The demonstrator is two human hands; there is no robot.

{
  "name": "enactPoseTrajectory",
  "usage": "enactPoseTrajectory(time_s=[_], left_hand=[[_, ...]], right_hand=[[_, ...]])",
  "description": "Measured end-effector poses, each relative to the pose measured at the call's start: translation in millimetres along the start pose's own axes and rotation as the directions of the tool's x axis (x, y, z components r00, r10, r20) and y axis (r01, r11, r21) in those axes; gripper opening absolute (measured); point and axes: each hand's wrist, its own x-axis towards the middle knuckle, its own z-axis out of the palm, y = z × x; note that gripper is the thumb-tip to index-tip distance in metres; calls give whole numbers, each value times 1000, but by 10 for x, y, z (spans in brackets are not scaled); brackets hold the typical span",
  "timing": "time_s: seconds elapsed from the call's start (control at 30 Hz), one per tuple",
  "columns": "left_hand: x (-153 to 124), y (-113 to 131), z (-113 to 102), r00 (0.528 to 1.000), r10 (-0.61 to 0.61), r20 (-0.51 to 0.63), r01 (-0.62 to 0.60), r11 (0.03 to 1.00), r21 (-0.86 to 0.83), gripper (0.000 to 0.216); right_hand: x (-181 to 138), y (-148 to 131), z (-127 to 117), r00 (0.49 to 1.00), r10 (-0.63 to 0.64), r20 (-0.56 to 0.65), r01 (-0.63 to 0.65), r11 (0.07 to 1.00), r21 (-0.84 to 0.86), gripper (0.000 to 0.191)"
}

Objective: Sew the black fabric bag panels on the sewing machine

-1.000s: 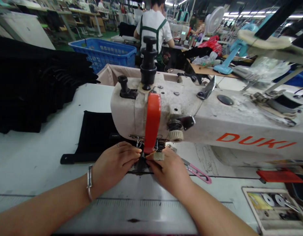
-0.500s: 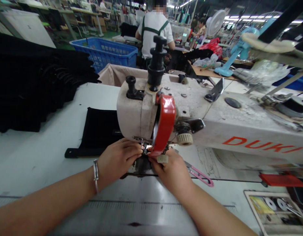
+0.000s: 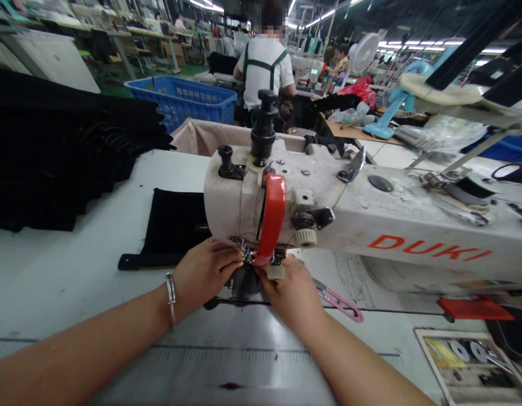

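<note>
A white sewing machine (image 3: 235, 197) with a red curved guard (image 3: 272, 217) stands in front of me. A flat black fabric piece (image 3: 174, 217) with a strip along its near edge lies left of the needle and runs under the machine head. My left hand (image 3: 207, 268), a bracelet on its wrist, is closed with fingertips pinched at the fabric's edge beside the presser foot (image 3: 248, 260). From the right, my right hand (image 3: 292, 287) reaches to the same spot, fingers bent and closed; its fingertips are partly behind the guard, and what they pinch is hidden.
Pink-handled snips (image 3: 341, 301) lie right of my right hand. A tall stack of black fabric (image 3: 44, 152) fills the left. Beyond the machine are a blue basket (image 3: 180, 96), a fabric-lined bin (image 3: 193, 135) and a co-worker (image 3: 264, 67). A bobbin tray (image 3: 459, 389) sits lower right.
The camera view has shifted slightly, so the machine head appears a little lower and its arm farther left. Both hands stay at the presser foot; the fabric has barely moved.
</note>
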Motion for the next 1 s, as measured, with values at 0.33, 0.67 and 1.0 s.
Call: enactPoseTrajectory(time_s=[0.33,0.67,1.0], left_hand=[[12,-21,32,1000,12,-25,-12,1000,-4,23],[1,-30,65,997,16,-71,-16,1000,-1,22],[-53,-34,106,997,34,-72,-36,999,-22,17]], right_hand=[[3,2,32,1000,12,-13,-12,1000,-22,16],[29,-18,24,1000,19,-23,-19,1000,-24,17],[5,-21,49,999,41,10,-42,999,27,18]])
